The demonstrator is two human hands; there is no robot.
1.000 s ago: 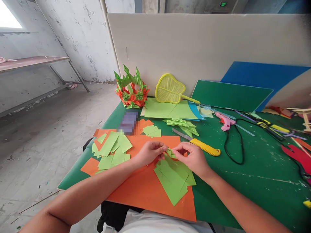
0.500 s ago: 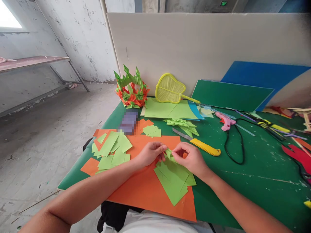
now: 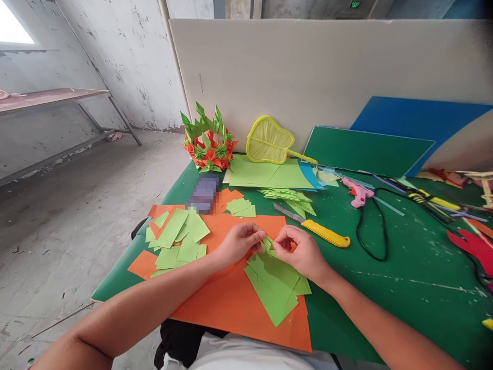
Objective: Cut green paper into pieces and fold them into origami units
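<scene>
Between my two hands is a small folded piece of green paper [image 3: 268, 245]. My left hand [image 3: 243, 242] pinches its left side between thumb and fingers. On the other side, my right hand [image 3: 296, 248] pinches it with thumb and forefinger. Just below lies a stack of green paper pieces [image 3: 275, 285] on a large orange sheet [image 3: 227, 308]. More cut green pieces [image 3: 181, 236] are piled left of my left forearm. Beyond my hands are a small group of green squares [image 3: 241, 207] and several folded green pieces [image 3: 288, 198].
A yellow-handled knife [image 3: 325, 234] with its blade out lies right of my hands. Behind it are a pink glue gun [image 3: 358, 192] with a black cord, a yellow fan [image 3: 269, 141], and a green-and-orange folded-paper crown [image 3: 210, 149]. A pixelated dark object [image 3: 204, 194] sits left.
Both hands stay in nearly the same place, still pinching the green paper. The folded piece between the fingertips has shifted slightly.
</scene>
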